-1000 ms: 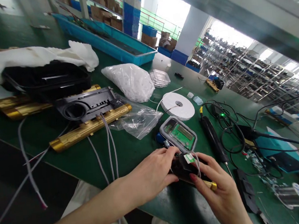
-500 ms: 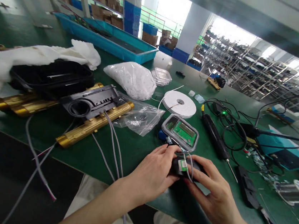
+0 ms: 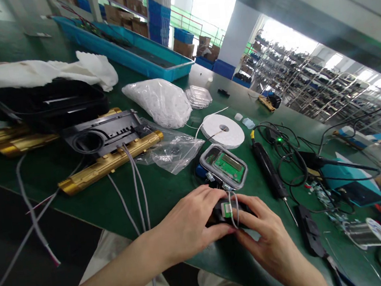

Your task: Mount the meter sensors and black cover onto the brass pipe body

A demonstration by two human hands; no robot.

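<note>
Both hands grip a black plastic housing [image 3: 219,209] near the table's front edge. My left hand [image 3: 194,220] is closed on its left side, thumb along the near edge. My right hand [image 3: 264,226] holds the right side, fingers beside a looped grey cable [image 3: 234,220]. A small green circuit board [image 3: 226,210] shows on the housing between the hands. Just beyond lies a display unit [image 3: 225,166] with a clear frame and green board, its metal clips [image 3: 210,176] facing me. Part of the housing is hidden under my fingers.
On the left lie a gold metal tube [image 3: 110,163] with grey cables and a black casing [image 3: 48,104]. Beyond are a bag of white parts [image 3: 160,103] and a white reel [image 3: 222,131]. A soldering iron [image 3: 269,168], cutters [image 3: 313,234] and solder spool [image 3: 369,234] lie right.
My left thumb has moved right along the housing's near edge, close to my right fingers. Both hands still hold the housing. The whole view has shifted slightly.
</note>
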